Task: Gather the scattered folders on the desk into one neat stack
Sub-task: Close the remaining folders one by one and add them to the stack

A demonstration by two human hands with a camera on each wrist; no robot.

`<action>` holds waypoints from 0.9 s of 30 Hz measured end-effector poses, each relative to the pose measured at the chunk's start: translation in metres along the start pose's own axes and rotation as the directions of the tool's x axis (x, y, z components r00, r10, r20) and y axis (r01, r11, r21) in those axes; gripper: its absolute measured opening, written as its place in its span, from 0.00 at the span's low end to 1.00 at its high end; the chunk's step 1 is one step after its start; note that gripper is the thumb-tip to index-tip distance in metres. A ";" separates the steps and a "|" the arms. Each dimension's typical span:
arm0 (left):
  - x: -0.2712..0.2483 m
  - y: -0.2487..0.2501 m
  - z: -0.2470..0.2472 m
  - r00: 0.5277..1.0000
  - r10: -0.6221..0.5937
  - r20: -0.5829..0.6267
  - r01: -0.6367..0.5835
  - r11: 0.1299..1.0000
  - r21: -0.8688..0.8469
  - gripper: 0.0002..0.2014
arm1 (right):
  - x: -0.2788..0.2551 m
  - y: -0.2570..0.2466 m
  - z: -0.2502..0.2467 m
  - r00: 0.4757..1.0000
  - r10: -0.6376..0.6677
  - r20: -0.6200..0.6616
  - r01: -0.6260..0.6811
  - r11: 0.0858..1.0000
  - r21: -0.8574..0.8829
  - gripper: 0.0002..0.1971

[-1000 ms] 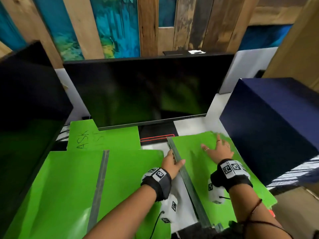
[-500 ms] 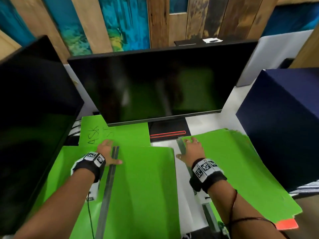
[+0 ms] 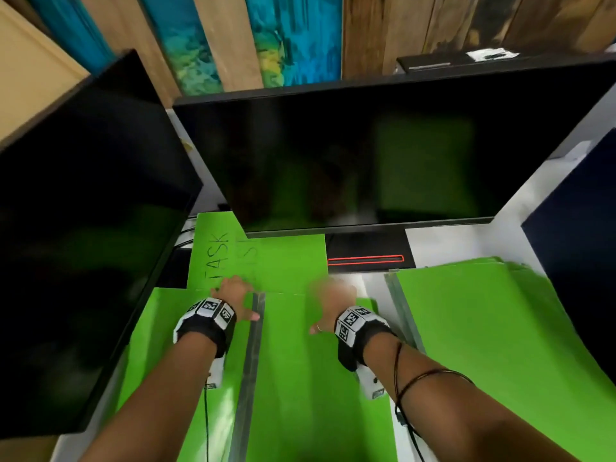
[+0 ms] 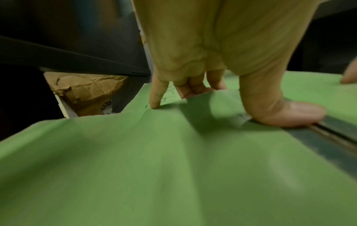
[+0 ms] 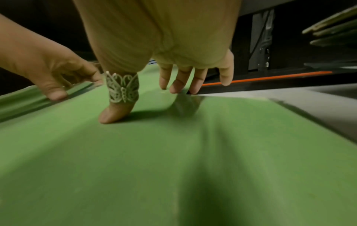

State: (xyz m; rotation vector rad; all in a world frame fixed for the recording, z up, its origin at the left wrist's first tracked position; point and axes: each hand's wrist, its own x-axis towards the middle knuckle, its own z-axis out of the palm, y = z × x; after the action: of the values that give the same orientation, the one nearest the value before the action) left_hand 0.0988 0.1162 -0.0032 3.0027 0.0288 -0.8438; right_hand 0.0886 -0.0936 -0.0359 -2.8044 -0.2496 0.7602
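A bright green folder (image 3: 310, 388) lies open on the desk (image 3: 460, 243), a grey spine strip (image 3: 250, 355) down its middle, just left of the green folder stack (image 3: 473, 328). The left hand (image 3: 233, 293) curls its fingers over the folder's far edge, thumb on the strip; the right hand (image 3: 333, 300) presses straight, spread fingers onto it.

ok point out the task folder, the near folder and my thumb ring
task folder (image 3: 283, 258): head view, bare green face.
near folder (image 3: 316, 378): head view, right leaf.
thumb ring (image 5: 122, 88): right wrist view, butterfly band.
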 end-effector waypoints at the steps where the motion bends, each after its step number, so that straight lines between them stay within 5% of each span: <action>1: -0.003 0.001 0.000 1.000 0.027 -0.007 -0.027 0.999 -0.043 0.33 | 0.000 0.002 0.001 1.000 0.003 -0.004 -0.003 1.000 0.030 0.44; 3: -0.011 0.005 -0.006 0.993 0.101 -0.054 -0.111 0.964 -0.241 0.32 | -0.003 0.006 0.001 0.999 0.020 -0.031 -0.016 0.994 0.110 0.40; 6: -0.031 0.012 -0.026 0.970 0.204 -0.130 -0.241 0.795 -0.557 0.29 | -0.011 0.014 -0.005 0.993 0.025 -0.111 0.018 0.927 0.375 0.36; 10: -0.051 0.027 -0.052 0.945 0.271 -0.184 -0.320 0.652 -0.687 0.22 | -0.019 0.022 -0.018 0.979 -0.031 -0.201 0.159 0.731 0.664 0.34; 13: -0.064 0.041 -0.065 0.951 0.289 -0.107 -0.268 0.605 -0.750 0.43 | -0.020 0.025 -0.026 0.974 -0.016 -0.227 0.162 0.750 0.641 0.35; 16: -0.077 0.056 -0.068 0.979 0.190 -0.073 -0.200 0.826 -0.526 0.55 | -0.024 0.026 -0.033 0.969 0.022 -0.244 0.131 0.797 0.590 0.35; 18: -0.087 0.066 -0.070 0.979 0.167 -0.116 -0.198 0.906 -0.375 0.43 | -0.031 0.024 -0.035 0.967 0.016 -0.253 0.142 0.791 0.595 0.35; 21: -0.108 0.082 -0.073 0.914 0.341 -0.218 -0.395 0.870 -0.295 0.09 | -0.040 0.020 -0.036 0.954 -0.030 -0.298 0.218 0.753 0.621 0.35; 24: -0.135 0.092 -0.078 0.794 0.519 -0.315 -0.587 0.789 -0.181 0.11 | -0.043 0.019 -0.034 0.888 0.004 -0.460 0.337 0.673 0.658 0.39; 27: -0.160 0.092 -0.092 0.687 0.578 -0.440 -0.678 0.727 -0.102 0.17 | -0.043 0.027 -0.035 0.897 0.149 -0.417 0.286 0.524 0.802 0.56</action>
State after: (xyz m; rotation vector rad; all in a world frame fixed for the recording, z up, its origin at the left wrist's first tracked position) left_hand 0.0125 0.0246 0.1607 2.5604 -0.7912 -0.1522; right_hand 0.0726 -0.1349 0.0074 -1.8773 0.0942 0.0975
